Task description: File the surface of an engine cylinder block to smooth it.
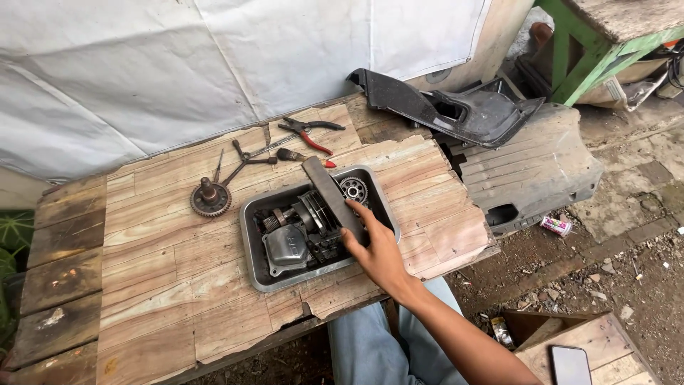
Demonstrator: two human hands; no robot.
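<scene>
My right hand (375,246) reaches over the right side of a grey metal tray (251,246) on a worn wooden table (164,285). Its fingers rest on the lower end of a long flat grey bar (324,187) that lies diagonally across the tray. Inside the tray are greasy engine parts: a grey cast cover (286,247), a finned block (313,211) and a round bearing (353,190). My left hand is out of sight.
Left of the tray lies a rusty gear on a shaft (210,198). Behind it are red-handled pliers (309,132), a screwdriver (303,157) and a T-wrench (246,160). Black plastic body panels (456,107) hang off the table's right end. A phone (570,365) lies on a crate.
</scene>
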